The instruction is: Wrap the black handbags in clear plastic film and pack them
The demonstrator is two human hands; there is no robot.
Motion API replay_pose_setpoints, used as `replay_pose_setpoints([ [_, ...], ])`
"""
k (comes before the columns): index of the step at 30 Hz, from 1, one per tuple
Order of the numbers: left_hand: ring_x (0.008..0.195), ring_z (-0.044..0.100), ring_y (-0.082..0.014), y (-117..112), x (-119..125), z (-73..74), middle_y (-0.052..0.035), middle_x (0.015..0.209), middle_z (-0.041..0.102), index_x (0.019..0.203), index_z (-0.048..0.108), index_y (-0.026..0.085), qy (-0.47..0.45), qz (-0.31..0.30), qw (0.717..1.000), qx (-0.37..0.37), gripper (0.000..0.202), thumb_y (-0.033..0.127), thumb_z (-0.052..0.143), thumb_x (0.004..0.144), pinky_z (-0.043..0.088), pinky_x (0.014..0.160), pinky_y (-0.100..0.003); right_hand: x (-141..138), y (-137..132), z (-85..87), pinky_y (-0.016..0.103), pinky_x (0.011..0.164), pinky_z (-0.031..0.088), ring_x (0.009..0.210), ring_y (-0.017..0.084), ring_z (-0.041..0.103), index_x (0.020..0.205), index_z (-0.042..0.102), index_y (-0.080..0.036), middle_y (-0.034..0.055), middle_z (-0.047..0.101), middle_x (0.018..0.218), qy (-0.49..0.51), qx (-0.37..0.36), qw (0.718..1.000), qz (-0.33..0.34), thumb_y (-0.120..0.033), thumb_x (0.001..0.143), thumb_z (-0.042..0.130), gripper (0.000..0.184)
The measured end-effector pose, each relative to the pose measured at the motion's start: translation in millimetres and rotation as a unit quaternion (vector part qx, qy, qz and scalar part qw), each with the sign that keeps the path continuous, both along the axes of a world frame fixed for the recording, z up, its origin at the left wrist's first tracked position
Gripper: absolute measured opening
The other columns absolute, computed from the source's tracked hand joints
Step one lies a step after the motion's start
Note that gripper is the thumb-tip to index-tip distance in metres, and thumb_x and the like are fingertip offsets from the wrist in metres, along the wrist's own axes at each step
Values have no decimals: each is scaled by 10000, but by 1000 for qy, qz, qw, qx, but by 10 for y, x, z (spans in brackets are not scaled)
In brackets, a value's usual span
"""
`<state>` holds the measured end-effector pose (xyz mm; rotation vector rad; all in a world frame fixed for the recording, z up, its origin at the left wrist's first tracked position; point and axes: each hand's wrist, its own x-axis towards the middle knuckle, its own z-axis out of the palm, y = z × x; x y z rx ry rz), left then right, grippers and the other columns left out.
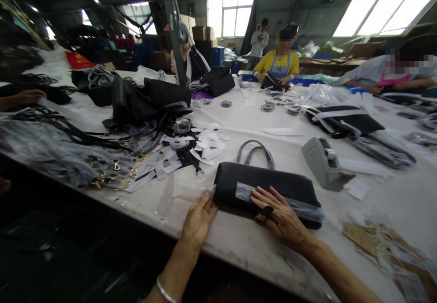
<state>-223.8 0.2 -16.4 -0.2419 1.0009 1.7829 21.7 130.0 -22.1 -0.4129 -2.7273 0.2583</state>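
Note:
A black handbag (266, 175) lies on its side on the white-covered table, its wrapped handles (254, 150) pointing away from me. Clear film (303, 209) runs in a strip along its front. My right hand (278, 214) rests on the bag with fingers spread over the film, close to a small gold-coloured clasp (261, 214). At the bag's left end is my left hand (200, 216), palm turned up and fingers stretched out against the edge. A thin clear piece near those fingertips is too blurred to make out.
Beyond the bag stands a grey tape dispenser (324, 164). Paper strips (208, 141) and straps with gold hooks (116, 166) lie left, below piled black bags (150, 98). Brown tags (362, 237) lie right. Another person's hand (32, 97) is far left; a co-worker in yellow (278, 62) sits across.

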Motion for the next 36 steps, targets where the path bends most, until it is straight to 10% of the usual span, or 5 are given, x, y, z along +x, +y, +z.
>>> replay_pose_setpoints([
  [4,746,664,-183,22,-27,0,-45,817,689,886,631,157,253,-33,966,-36,201,291,717,764,554,710,-317,-6,1,5,563,1169,238,1419,228,321,1452,404,-233,54,435,1493,5,-9,1000,3,-48,812,435,667],
  [10,665,583,-205,222,-69,149,-57,661,583,680,637,170,814,-146,558,-70,281,260,458,877,518,683,-297,-20,-15,28,532,1182,222,1413,218,333,1425,450,-239,52,449,1485,9,-23,1000,-5,-53,816,447,637],
  [17,851,592,-240,670,274,304,-94,847,624,813,603,162,869,-330,368,31,146,93,477,836,511,804,-372,-56,-47,77,528,1179,223,1405,239,349,1450,411,-199,92,488,1455,23,-30,999,-10,-95,822,465,639],
  [26,709,614,-158,761,65,549,-49,918,627,1062,656,201,645,-483,587,78,268,227,448,897,506,656,-256,-72,-73,74,534,1175,227,1398,246,361,1463,375,-144,126,478,1458,21,-60,998,-30,-92,753,448,716],
  [36,914,522,-244,930,136,642,-44,923,632,879,659,221,833,-432,341,53,131,196,713,763,355,830,-353,-81,-84,147,511,1189,194,1414,235,331,1449,396,-128,124,468,1466,2,-81,996,-34,-82,689,462,764],
])
